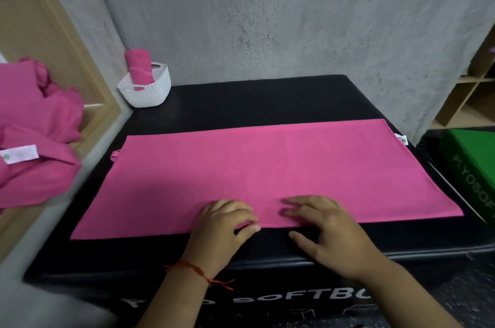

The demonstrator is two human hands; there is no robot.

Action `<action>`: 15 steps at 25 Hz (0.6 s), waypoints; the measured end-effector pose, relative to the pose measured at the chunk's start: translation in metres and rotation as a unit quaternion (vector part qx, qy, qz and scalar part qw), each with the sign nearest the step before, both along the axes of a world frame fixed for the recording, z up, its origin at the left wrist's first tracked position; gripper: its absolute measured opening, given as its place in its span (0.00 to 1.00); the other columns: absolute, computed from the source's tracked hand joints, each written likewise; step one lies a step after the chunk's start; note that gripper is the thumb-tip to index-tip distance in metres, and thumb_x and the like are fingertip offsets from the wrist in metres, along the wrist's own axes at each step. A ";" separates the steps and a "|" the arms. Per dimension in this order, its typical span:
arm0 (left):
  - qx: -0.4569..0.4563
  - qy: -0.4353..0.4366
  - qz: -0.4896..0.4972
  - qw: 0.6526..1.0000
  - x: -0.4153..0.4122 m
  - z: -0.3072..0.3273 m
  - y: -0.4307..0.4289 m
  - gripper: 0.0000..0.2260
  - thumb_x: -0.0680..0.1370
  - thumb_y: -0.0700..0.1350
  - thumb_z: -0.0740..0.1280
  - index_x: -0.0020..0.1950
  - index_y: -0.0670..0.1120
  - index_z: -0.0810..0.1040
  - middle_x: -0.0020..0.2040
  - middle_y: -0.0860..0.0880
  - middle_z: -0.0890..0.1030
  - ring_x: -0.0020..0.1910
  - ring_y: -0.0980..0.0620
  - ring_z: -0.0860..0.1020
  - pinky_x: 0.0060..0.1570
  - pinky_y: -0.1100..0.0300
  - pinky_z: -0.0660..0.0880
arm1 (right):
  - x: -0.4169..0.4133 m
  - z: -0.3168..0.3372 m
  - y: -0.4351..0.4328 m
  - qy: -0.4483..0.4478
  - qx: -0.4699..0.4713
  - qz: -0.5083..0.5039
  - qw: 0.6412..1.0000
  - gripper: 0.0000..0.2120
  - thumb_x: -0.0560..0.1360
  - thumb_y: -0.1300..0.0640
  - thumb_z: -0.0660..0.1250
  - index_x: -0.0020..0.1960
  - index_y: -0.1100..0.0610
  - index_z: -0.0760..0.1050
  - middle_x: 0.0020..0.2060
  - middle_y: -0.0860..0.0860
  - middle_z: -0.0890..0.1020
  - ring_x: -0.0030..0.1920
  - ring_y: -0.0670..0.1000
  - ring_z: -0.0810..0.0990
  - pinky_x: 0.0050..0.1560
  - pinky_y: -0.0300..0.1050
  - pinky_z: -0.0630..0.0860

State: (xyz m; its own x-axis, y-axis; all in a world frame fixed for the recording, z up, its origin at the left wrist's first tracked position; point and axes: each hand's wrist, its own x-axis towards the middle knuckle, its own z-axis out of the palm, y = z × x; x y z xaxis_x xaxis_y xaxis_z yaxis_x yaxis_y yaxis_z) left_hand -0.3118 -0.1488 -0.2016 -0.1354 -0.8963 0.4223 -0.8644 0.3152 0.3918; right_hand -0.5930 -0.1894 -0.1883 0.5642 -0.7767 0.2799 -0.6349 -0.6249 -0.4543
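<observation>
We're barely started: the pink towel [267,167] lies flat and smooth across the black padded box [267,102], no roll in it yet. At 6 o'clock our left hand [222,226] pinches its near hem with curled fingers; our right hand [329,231] presses it, fingers straight. One rolled towel [138,65] stands in the white perforated basket [150,94] at 10 o'clock, a rumpled soft pile [40,118] at 9.

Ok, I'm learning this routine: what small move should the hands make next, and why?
Probably fold the near edge of the pink towel away: it lies flat on the black box, the left hand pinching that edge, the right hand resting on it.
</observation>
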 end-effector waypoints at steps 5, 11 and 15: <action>0.015 -0.010 -0.023 1.000 -0.010 0.003 -0.006 0.13 0.76 0.65 0.69 0.50 0.58 0.82 0.52 0.64 0.80 0.52 0.59 0.75 0.56 0.54 0.73 | 0.011 -0.008 -0.009 0.029 -0.017 0.014 0.999 0.14 0.77 0.42 0.69 0.62 0.40 0.82 0.63 0.32 0.79 0.65 0.40 0.76 0.64 0.49 0.75; -0.017 -0.056 -0.033 0.998 -0.035 -0.005 -0.014 0.09 0.78 0.61 0.69 0.51 0.58 0.81 0.51 0.62 0.79 0.50 0.56 0.75 0.52 0.55 0.72 | 0.019 -0.009 -0.016 0.003 -0.051 -0.010 0.999 0.08 0.80 0.46 0.66 0.54 0.45 0.82 0.53 0.36 0.82 0.55 0.44 0.78 0.55 0.49 0.78; -0.022 -0.067 -0.033 0.997 -0.034 -0.005 -0.015 0.05 0.80 0.56 0.69 0.52 0.57 0.80 0.51 0.61 0.79 0.50 0.55 0.75 0.51 0.54 0.73 | 0.019 -0.008 -0.015 -0.004 -0.054 -0.002 0.999 0.06 0.81 0.47 0.65 0.54 0.47 0.79 0.52 0.38 0.81 0.53 0.45 0.77 0.53 0.49 0.78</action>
State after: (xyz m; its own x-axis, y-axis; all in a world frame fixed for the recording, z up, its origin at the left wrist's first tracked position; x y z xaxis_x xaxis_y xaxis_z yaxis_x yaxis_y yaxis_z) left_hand -0.3454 -0.1640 -0.2064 -0.2502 -0.8650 0.4349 -0.8849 0.3866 0.2599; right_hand -0.5735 -0.2049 -0.1964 0.5583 -0.7438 0.3675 -0.6339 -0.6682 -0.3895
